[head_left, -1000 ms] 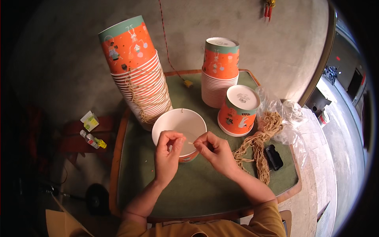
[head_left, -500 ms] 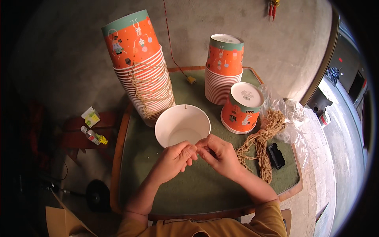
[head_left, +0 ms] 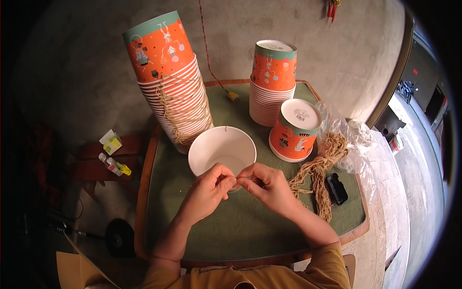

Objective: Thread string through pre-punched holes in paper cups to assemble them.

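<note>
The white-lined bucket (head_left: pixel 219 149) stands mouth up at the centre of the frame, on the green desk (head_left: pixel 166 202), its front partly hidden by the hands. The left hand (head_left: pixel 204 195) and right hand (head_left: pixel 270 190) meet just below it, the fingers of each pinched closed; whatever they grip is too small to tell. A tall, tilted bucket stack (head_left: pixel 173 91) wrapped in twine rises at upper left, while a twine bundle (head_left: pixel 318 176) lies right of centre.
</note>
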`<act>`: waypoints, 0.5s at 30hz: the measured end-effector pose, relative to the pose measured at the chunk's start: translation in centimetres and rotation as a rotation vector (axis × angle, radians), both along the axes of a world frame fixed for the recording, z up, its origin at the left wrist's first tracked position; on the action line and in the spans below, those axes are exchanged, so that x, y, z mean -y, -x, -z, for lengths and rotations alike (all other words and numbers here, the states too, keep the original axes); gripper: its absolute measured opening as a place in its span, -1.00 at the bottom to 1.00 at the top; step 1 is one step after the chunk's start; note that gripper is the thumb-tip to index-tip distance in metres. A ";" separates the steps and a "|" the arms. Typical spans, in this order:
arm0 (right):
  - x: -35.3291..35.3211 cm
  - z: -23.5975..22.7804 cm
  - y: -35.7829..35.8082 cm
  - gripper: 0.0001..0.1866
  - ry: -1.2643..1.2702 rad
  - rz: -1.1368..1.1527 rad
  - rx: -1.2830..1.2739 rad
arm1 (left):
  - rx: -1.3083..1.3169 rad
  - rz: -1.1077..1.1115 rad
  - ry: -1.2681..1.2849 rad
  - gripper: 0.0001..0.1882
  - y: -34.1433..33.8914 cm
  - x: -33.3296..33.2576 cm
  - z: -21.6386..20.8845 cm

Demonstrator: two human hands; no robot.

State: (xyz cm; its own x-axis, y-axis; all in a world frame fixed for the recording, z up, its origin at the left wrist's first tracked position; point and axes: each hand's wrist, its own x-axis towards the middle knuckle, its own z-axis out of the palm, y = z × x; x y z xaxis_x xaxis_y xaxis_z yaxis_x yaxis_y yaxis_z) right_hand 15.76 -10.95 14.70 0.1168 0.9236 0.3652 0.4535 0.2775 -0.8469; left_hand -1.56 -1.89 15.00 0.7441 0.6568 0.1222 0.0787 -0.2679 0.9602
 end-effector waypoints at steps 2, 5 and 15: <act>0.0 -0.2 0.0 -0.90 0.076 -0.002 -0.071 | 0.006 -0.004 0.030 -0.88 0.0 0.1 -0.2; 0.1 -0.6 -0.1 -0.90 0.130 -0.013 -0.080 | 0.006 0.007 0.019 -0.91 0.1 0.0 -0.1; -0.4 0.9 -0.4 -0.93 0.064 -0.004 -0.101 | -0.304 -0.090 -0.777 -0.79 3.2 -2.6 -2.4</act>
